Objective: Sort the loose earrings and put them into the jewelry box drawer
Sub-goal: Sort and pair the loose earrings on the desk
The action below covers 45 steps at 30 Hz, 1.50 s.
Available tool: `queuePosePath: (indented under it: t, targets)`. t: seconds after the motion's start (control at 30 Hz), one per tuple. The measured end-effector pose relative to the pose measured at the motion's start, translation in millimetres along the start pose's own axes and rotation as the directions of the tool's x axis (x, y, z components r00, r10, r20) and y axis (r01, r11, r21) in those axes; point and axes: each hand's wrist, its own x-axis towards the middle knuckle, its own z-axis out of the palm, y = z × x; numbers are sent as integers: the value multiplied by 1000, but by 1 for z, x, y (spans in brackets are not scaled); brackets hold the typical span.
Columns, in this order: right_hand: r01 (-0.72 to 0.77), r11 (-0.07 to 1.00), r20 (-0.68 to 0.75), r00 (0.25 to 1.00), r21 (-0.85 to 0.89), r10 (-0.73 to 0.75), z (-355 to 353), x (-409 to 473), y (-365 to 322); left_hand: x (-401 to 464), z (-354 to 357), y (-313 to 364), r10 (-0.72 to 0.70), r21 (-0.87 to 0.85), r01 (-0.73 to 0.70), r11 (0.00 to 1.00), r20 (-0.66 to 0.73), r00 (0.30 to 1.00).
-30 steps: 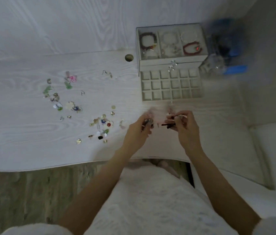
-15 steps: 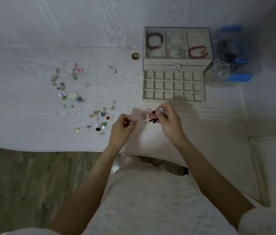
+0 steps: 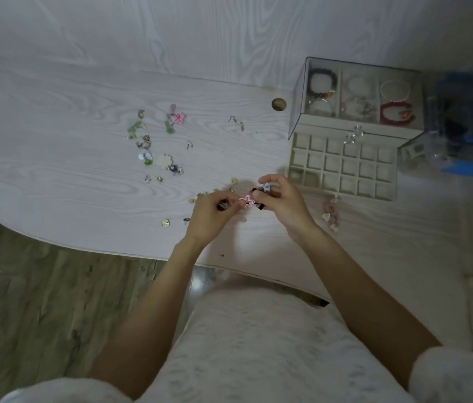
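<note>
Step in hand: pairing earrings held up between both hands, judged from the way the two hands meet over the white wood-grain bench [image 3: 55,175]
Left hand [image 3: 210,216]: fingers curled in, pinching a small dark earring [image 3: 223,205]; what sort it is cannot be told
Right hand [image 3: 283,203]: fingers curled round a few small pieces, with a small white and blue bead earring [image 3: 266,186] nipped at the fingertips and dark pieces below it
Pink wire flower-shaped earring [image 3: 247,200]: sits in the gap between the two sets of fingers, just beside the right hand's fingers; which hand holds it cannot be told
Its long axis: runs roughly left to right between the hands, looped petals toward the left hand, the other end toward the right hand; the hook is too small to make out
Doing it well: keep the pinch light on the thin wire, hold the match face to face before committing, and work low over the bench so a slip falls only a short way
Beige velvet gridded jewelry box drawer [image 3: 343,167]: pulled out, just beyond the right hand's fingers, its cells looking unfilled
Glass-lidded beige jewelry box with bracelets [image 3: 357,96]: behind the drawer, farther from the fingers
Scattered loose earrings in green, pink, blue and gold [image 3: 156,144]: well beyond and to the outer side of the left hand's fingers, with a few gold pieces near them
Pink bead and gold shell earrings [image 3: 329,213]: lying just beside the right wrist
Risk: small pieces bunched in the right hand may tangle or drop
</note>
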Motion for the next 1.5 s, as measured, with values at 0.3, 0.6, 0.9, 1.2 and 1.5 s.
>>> queuePosePath:
  t: [0.3,0.6,0.9,1.2,1.5]
  targets:
    - [164,861,132,985,-482,-113,5,15,-4,10,-14,-6,209,336,-152,929,-142,968]
    - [379,630,99,896,-678,-433,18,13,-4,15,-17,-5,160,254,-134,958,-85,983]
    - [490,282,228,745,-825,-627,32,16,2,13,-21,1,-124,18,123,992,4,992]
    - [99,983,-249,959,-152,-135,7,13,10,28,-35,-20,-128,385,178,906,-151,980]
    - [-97,974,-447,895,-206,-5,-67,-58,62,0,24,7,133,208,-157,966,126,983]
